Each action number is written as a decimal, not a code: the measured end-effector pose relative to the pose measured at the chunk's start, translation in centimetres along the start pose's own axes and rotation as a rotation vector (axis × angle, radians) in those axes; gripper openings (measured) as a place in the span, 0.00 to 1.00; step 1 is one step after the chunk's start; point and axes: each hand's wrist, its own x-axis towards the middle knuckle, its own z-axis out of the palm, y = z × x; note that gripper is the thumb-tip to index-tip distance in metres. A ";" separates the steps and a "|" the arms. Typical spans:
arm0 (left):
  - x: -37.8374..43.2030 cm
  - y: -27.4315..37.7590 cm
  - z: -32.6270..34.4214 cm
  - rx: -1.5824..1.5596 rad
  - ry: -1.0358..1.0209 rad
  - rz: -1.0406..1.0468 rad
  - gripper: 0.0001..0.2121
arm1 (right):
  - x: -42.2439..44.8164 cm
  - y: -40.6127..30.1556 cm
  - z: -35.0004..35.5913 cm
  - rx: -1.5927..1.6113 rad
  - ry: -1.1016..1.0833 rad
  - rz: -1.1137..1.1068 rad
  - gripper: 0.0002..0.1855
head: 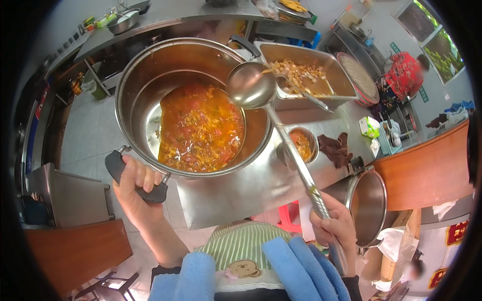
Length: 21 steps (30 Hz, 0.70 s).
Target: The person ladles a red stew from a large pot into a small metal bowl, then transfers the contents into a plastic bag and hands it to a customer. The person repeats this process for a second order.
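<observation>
My left hand [139, 184] grips the black side handle [115, 166] of a large steel stockpot [128, 113]. The pot is tilted, and an orange-red soup [207, 131] with yellow and red pieces has pooled inside. My right hand [335, 222] is closed around the long handle of a steel ladle [251, 84]. The ladle's bowl is over the pot's right rim, its rounded underside facing the camera. Just behind it is a rectangular steel pan [348, 88] of chopped brownish food [297, 71], with a metal utensil [314, 99] lying in it.
On the steel table [226, 199] are a small container of reddish food [301, 145] and a brown cloth [335, 149]. Another steel pot [367, 207] is at the right, near an orange-brown counter [421, 169]. A person in a red patterned top [404, 73] bends at the far right.
</observation>
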 end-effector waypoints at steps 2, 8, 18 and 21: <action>0.5 0.1 -0.9 -0.032 -0.002 -0.010 0.04 | 2.1 -0.5 1.2 0.054 -0.078 0.063 0.34; 1.4 -0.2 -2.3 -0.105 0.022 -0.027 0.04 | 8.5 -1.0 3.4 0.020 -0.274 0.122 0.27; 2.2 -2.4 -4.2 -0.217 0.033 -0.104 0.05 | 14.0 -1.3 6.6 -0.287 -0.208 0.164 0.15; 2.6 -2.5 -4.4 -0.217 0.043 -0.110 0.05 | 15.3 -0.4 6.3 -0.273 -0.243 0.163 0.18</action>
